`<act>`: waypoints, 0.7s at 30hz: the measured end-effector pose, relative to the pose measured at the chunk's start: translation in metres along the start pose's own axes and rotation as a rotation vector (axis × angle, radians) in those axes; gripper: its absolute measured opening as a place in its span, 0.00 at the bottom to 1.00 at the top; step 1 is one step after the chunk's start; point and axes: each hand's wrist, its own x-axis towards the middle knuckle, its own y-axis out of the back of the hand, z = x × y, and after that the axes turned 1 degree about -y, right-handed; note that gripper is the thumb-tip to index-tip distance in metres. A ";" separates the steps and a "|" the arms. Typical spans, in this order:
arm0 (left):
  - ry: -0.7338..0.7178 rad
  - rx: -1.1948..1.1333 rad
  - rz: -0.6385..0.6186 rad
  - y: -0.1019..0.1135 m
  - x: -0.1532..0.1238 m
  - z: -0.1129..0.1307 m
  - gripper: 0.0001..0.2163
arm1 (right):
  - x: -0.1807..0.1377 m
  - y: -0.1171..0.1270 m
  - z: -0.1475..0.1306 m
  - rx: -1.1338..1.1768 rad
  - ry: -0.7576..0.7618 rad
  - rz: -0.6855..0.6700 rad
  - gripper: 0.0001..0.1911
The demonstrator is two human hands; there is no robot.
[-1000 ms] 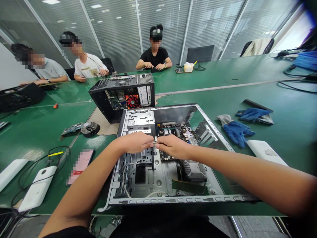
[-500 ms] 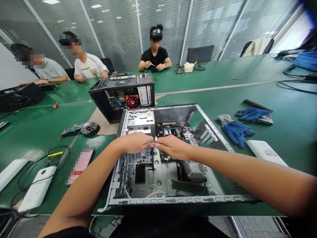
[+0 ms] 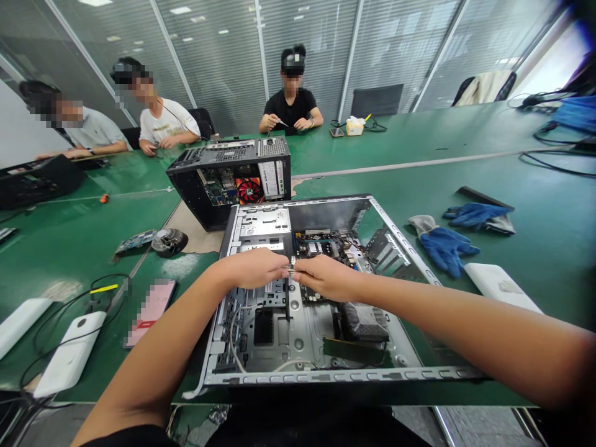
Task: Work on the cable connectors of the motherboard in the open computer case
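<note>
An open computer case (image 3: 419,267) lies flat on the green table before me, its motherboard and a grey heatsink (image 3: 365,320) exposed. My left hand (image 3: 254,268) and my right hand (image 3: 326,277) meet fingertip to fingertip over the middle of the case. Both are closed in a pinch on a small metallic part (image 3: 291,270) between them, too small to name. A white cable (image 3: 235,347) loops in the case's near left corner.
A second black computer case (image 3: 233,177) stands behind mine. Blue gloves (image 3: 447,245) and a white box (image 3: 500,282) lie at right. White power banks (image 3: 69,357), black cables and a phone (image 3: 151,307) lie at left. Three people sit at the table's far side.
My hands have stayed in place over the case. The people across the table shifted their hands slightly.
</note>
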 end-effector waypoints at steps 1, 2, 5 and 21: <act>0.002 0.004 0.002 0.000 0.000 0.000 0.13 | 0.000 0.000 0.000 0.025 0.000 -0.001 0.15; 0.006 0.008 0.003 0.000 0.000 0.001 0.13 | 0.000 0.000 0.001 0.052 -0.002 -0.001 0.15; 0.016 0.028 -0.006 0.001 0.000 0.002 0.12 | 0.002 -0.001 0.003 0.135 -0.009 -0.002 0.16; 0.011 0.015 0.007 -0.001 0.001 0.000 0.12 | 0.001 0.000 0.004 0.138 -0.006 -0.010 0.16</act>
